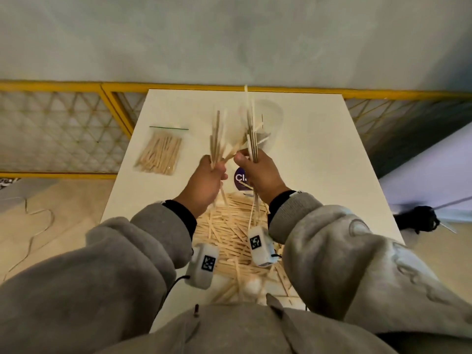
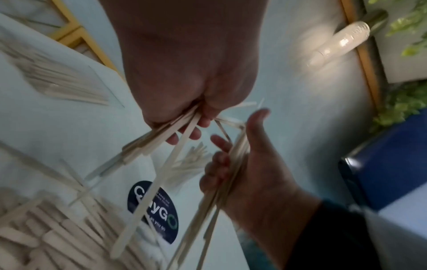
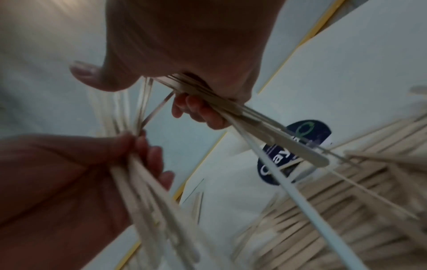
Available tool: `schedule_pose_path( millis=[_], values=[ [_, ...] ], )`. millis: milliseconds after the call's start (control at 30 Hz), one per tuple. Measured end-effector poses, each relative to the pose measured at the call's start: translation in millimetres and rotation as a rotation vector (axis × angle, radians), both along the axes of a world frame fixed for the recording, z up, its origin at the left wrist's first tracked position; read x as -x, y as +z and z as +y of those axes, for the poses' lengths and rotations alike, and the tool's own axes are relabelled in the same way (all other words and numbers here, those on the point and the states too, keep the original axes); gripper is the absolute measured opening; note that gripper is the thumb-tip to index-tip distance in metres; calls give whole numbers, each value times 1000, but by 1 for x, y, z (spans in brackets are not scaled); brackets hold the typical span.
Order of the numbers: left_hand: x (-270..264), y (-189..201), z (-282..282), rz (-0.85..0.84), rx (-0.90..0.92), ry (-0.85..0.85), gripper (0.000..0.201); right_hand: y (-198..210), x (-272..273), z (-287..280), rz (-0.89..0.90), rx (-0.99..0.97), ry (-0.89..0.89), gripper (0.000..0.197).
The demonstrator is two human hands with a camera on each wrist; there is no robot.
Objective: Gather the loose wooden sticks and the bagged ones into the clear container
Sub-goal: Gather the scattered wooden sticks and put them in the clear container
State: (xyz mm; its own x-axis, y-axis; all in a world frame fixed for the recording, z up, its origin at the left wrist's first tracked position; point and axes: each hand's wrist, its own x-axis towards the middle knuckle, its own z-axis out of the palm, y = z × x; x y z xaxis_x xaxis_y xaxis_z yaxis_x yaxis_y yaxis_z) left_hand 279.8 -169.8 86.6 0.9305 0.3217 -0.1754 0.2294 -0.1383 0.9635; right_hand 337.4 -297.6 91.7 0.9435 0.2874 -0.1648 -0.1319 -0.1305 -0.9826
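We have two fistfuls of sticks [image 1: 251, 129] up in the centre of the head view, just in front of the clear container [image 1: 270, 118], which stands on the table [image 1: 332, 149] behind them, a little right of centre. Our left hand [image 1: 207, 182] is clenched round one splayed bunch, and our right hand [image 1: 258, 172] clutches a longer, looser bunch whose tips reach above the container's rim. The wrist views show both bunches fanned out and crossing between the hands, with several sticks hanging down below the fists. That is where we think trouble lies: the fanned tips could catch the rim and spill, or knock the light container over, and the dangling sticks may slip free as we tip the bunches in. If the two bunches tangle, letting go of one could drag the other out. Below the hands, at the lower centre, the pile [image 1: 229, 241] of loose sticks still covers the table, and the bag [image 1: 159, 155] of sticks lies flat at the left, well apart from the container, so much remains.
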Motion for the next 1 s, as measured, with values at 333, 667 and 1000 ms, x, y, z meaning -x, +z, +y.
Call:
schedule_pose_path(
  millis=[333, 667, 1000],
  values=[
    [2, 0, -20, 15, -253, -260, 20, -3, 9, 20, -16, 46, -44, 19],
    [0, -9, -15, 194, -65, -395, 71, 1, 7, 10, 121, -139, -43, 11],
    [-7, -4, -15, 153, -214, -482, 20, 14, 0, -2, 154, -311, 1, 12]
  ],
)
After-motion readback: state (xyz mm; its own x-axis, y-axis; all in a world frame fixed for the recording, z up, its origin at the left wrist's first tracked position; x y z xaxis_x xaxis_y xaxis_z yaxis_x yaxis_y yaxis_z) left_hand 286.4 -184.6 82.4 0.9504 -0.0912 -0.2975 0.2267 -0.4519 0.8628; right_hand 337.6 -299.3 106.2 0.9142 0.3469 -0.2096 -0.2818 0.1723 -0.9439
